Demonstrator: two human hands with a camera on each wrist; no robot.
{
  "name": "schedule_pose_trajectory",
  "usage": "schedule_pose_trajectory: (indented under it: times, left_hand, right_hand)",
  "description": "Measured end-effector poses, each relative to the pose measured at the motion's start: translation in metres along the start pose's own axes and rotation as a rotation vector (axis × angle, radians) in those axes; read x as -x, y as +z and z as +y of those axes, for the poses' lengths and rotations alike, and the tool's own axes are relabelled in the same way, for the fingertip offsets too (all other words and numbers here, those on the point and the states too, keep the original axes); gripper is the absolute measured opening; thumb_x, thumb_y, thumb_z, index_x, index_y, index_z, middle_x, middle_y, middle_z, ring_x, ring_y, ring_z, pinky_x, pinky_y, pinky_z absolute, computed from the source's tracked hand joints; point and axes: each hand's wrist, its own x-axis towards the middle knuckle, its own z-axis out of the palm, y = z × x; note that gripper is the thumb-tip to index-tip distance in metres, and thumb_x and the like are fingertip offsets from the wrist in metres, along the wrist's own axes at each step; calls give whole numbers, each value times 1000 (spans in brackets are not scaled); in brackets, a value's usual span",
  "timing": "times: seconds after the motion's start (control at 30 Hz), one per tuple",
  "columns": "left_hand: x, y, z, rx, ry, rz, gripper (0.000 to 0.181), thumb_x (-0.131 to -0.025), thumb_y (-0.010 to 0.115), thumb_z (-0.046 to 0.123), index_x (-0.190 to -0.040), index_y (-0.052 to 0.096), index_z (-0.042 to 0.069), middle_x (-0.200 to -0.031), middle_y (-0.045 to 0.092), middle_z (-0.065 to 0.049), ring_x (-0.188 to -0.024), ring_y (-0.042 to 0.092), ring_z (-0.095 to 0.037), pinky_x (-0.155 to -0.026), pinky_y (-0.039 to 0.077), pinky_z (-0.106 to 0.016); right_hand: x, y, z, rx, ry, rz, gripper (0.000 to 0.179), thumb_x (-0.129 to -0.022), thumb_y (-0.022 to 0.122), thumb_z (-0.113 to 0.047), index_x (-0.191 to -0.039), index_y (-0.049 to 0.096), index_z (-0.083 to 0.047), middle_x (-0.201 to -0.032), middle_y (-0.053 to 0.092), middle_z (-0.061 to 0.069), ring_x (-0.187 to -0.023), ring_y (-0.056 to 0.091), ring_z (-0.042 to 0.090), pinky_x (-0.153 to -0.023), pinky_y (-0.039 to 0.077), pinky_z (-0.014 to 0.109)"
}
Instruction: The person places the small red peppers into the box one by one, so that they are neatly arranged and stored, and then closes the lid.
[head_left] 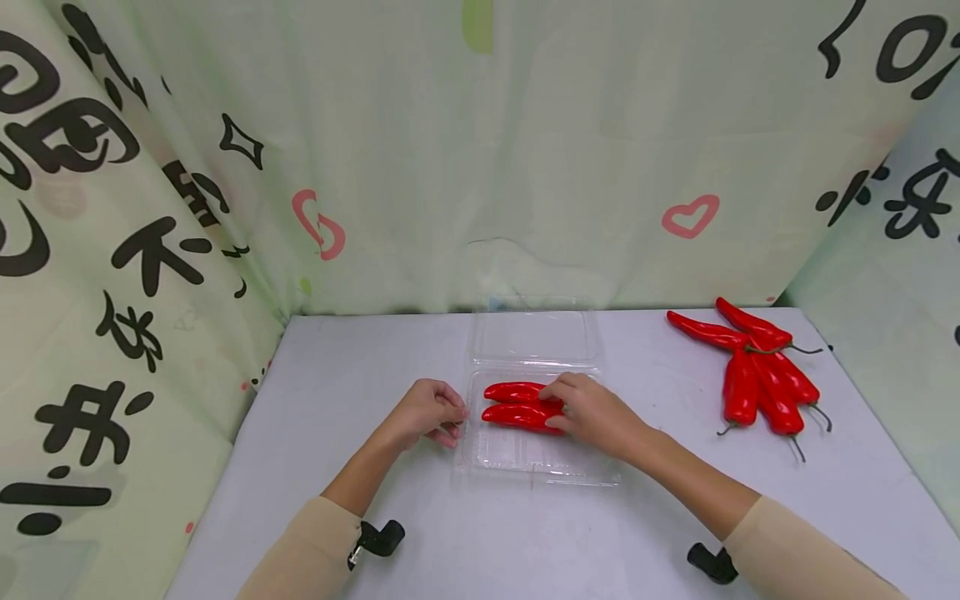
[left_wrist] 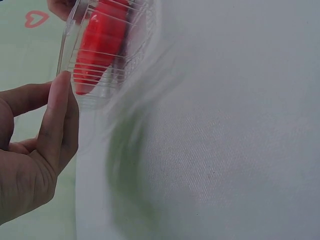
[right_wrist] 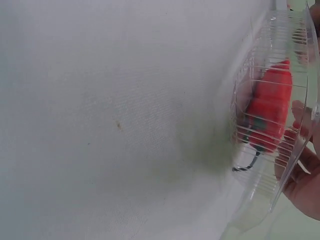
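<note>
While pinching the clear box [head_left: 510, 456] at its left edge with the left hand [head_left: 427, 412], grasping two red peppers [head_left: 513, 413] inside with the right hand [head_left: 597, 414], on the tabletop [head_left: 367, 358], left of the pepper pile [head_left: 772, 379].

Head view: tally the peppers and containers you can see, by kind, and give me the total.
Red peppers: 7 (5 bunched on the table, 2 in the container)
Clear plastic containers, lid open: 1
Total: 8
</note>
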Motion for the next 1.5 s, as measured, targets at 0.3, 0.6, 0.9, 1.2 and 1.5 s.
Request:
schedule_pose_trajectory:
  times: [0.3, 0.6, 0.9, 1.2, 1.5]
  left_hand:
    - [1, -1, 0, -6, 1, 6, 14, -93, 74, 5, -97, 63, -2, -78, 67, -11, -60, 65, -18, -55, 62, -30]
    - [0, -1, 0, -19, -2, 11, 15, -93, 74, 5, -98, 62, -1, -80, 68, -12, -61, 66, -18, -56, 62, -30]
    - [-2, -1, 1, -17, -5, 7, 16, -93, 75, 6, -98, 62, -1, -80, 68, -12, -61, 66, -18, -56, 63, -30]
    - [1, -1, 1, -15, -3, 9, 15, -93, 75, 6, -97, 62, -1, -81, 68, -12, -61, 66, -18, -56, 63, -31]
    - [0, -1, 1, -12, 5, 5, 16, -93, 75, 5, -97, 61, -2, -80, 68, -12, -61, 66, -18, -57, 63, -31]
  right_hand:
    - [12, -19, 9, -49, 33, 59, 45, -84, 87, -17, -125, 70, -10, -119, 68, 7, -111, 64, 26, -92, 63, 44]
    - [26, -33, 30, -116, 45, 154, 53, -85, 86, -17, -132, 64, -9, -127, 65, 9, -114, 65, 29, -91, 63, 47]
    - [49, -48, 51, -129, 198, 184, 65, -88, 83, -23, -143, 53, -8, -138, 57, 18, -120, 59, 39, -91, 61, 58]
    - [74, -59, 81, -131, 328, 193, 77, -88, 83, -30, -150, 46, -4, -142, 54, 27, -124, 55, 47, -86, 60, 62]
    - [95, -63, 108, -124, 426, 217, 88, -88, 83, -33, -157, 36, -3, -145, 49, 34, -126, 50, 53, -84, 59, 66]
